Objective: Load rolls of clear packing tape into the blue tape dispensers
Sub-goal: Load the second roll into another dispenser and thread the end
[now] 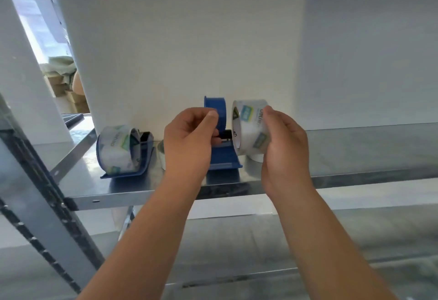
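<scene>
An empty blue tape dispenser (219,152) stands on the metal shelf (355,155) in the middle. My left hand (189,141) grips its left side, fingers curled over the blue wheel guard. My right hand (282,148) holds a roll of clear packing tape (250,129) upright just right of the dispenser, its core facing the black hub. A second blue dispenser (123,155) with a clear roll loaded in it sits to the left on the same shelf.
Parts of two more tape rolls show on the shelf, one (161,155) behind my left hand, one (257,157) under the held roll. A white wall backs the shelf. A slanted metal upright (47,195) stands at left. A lower shelf (308,252) lies below.
</scene>
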